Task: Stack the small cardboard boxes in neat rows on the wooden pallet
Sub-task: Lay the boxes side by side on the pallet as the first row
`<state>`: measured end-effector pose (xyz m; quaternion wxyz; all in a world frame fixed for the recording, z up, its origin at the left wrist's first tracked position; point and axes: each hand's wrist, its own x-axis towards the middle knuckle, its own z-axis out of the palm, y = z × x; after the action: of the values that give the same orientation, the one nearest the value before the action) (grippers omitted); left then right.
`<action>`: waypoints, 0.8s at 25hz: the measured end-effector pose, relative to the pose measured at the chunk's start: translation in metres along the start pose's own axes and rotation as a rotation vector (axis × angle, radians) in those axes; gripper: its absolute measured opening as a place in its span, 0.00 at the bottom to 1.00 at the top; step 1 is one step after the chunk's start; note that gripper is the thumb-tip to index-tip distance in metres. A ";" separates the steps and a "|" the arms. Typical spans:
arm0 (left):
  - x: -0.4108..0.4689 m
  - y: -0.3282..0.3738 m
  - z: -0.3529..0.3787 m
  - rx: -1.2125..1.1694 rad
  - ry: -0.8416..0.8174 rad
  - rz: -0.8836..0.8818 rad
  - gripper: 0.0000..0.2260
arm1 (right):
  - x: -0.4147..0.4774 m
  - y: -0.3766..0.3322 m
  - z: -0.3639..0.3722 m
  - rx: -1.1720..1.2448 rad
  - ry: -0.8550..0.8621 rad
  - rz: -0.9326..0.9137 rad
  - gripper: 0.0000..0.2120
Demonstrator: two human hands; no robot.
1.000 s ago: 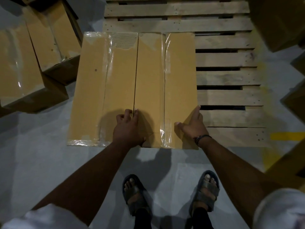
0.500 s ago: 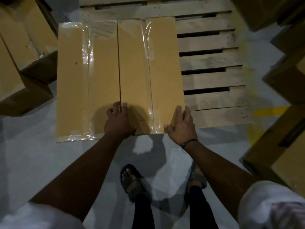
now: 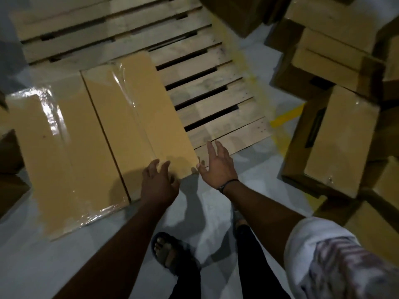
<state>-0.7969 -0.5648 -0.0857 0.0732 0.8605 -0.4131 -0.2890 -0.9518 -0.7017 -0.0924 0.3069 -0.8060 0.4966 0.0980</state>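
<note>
Two long cardboard boxes lie side by side on the wooden pallet (image 3: 207, 67), flush against each other. The left box (image 3: 64, 152) has shiny tape along its top; the right box (image 3: 138, 113) reaches the pallet's near edge. My left hand (image 3: 158, 183) hovers at the right box's near end with fingers loosely spread, holding nothing. My right hand (image 3: 216, 167) is just off that box's near right corner, fingers straight and spread over the pallet's front slat, apart from the box.
More cardboard boxes are piled on the floor at the right (image 3: 343, 139) and at the far right back (image 3: 332, 44). Dark boxes sit at the left edge (image 3: 8, 147). A yellow floor line (image 3: 287, 117) runs beside the pallet. My sandalled feet stand on grey floor.
Both hands have come off the right box's near end; the right hand's fingers opened and moved out past the corner. The view has swung right, showing the box pile.
</note>
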 end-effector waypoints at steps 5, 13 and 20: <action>-0.004 0.056 -0.013 0.041 -0.040 0.165 0.30 | -0.035 0.023 -0.041 0.158 0.129 0.136 0.39; -0.012 0.165 0.027 0.114 -0.172 0.388 0.27 | -0.100 0.143 -0.062 0.388 0.303 0.455 0.37; -0.019 0.277 0.119 0.134 -0.328 0.429 0.28 | -0.130 0.289 -0.080 0.468 0.321 0.633 0.37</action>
<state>-1.0574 -0.7168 -0.0743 0.0077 0.6980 -0.6103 -0.3745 -1.2753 -0.7447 -0.0835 0.3552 -0.5276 0.7698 -0.0545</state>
